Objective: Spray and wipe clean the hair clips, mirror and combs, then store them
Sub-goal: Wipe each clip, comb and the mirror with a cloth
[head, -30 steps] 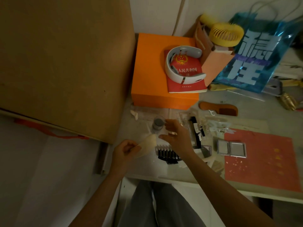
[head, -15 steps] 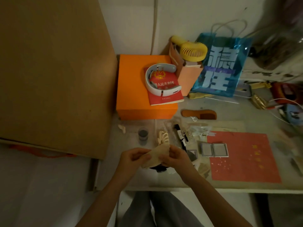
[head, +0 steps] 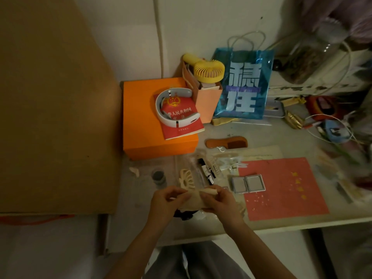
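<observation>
My left hand [head: 166, 203] and my right hand [head: 218, 200] both pinch a beige wipe cloth [head: 194, 199] just above the table's front edge. A dark comb [head: 184, 214] peeks out under the hands. A cream claw hair clip [head: 186, 179] lies just behind the cloth. A black-and-white clip [head: 206, 170] lies in clear packaging to its right. The open folding mirror [head: 247, 183] rests right of my hands. A brown wooden comb [head: 227, 142] lies further back. A small grey-capped bottle [head: 158, 176] stands left of the cream clip.
An orange box [head: 141, 125] holds a red book [head: 182, 119] and a white neck device [head: 171, 109]. Behind stand a yellow fan [head: 209, 70] and a blue bag [head: 242, 87]. A red sheet [head: 281, 188] covers the table's right part. A large cardboard panel [head: 54, 109] stands left.
My right hand came back from the small bottle and joined my left hand on the cloth. Both hands now hold the cloth together near the front edge.
</observation>
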Available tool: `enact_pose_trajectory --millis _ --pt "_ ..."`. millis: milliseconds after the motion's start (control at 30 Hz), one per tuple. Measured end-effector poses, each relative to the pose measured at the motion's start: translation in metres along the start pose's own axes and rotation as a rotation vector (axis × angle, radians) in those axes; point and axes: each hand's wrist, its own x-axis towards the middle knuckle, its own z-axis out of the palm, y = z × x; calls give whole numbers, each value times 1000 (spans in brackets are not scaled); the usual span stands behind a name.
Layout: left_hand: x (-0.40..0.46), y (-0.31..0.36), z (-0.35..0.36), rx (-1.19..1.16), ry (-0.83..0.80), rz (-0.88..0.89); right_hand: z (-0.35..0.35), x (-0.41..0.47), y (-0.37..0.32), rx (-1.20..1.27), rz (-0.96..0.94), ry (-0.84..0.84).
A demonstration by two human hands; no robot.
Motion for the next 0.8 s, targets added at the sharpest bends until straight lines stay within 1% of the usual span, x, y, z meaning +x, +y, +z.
enact_pose_trajectory --millis 200,300,333,433,567,667,800 --pt "0 -10 4 18 -8 -2 -4 -3 10 -89 37 26" --pt "-2 -22 3 15 11 -48 -9 -3 15 -85 78 47" --pt "-2 -27 3 36 25 -64 -12 -3 17 -83 90 60" --pt "-4 -44 2 258 53 -67 -21 -5 22 -92 123 87" --pt "0 -66 4 315 -10 -62 -33 -5 28 -89 152 106" --pt "2 -77 6 307 -59 -87 -39 -8 32 -78 158 122" --pt "5 -85 7 283 -73 -90 -39 -12 37 -34 156 143"
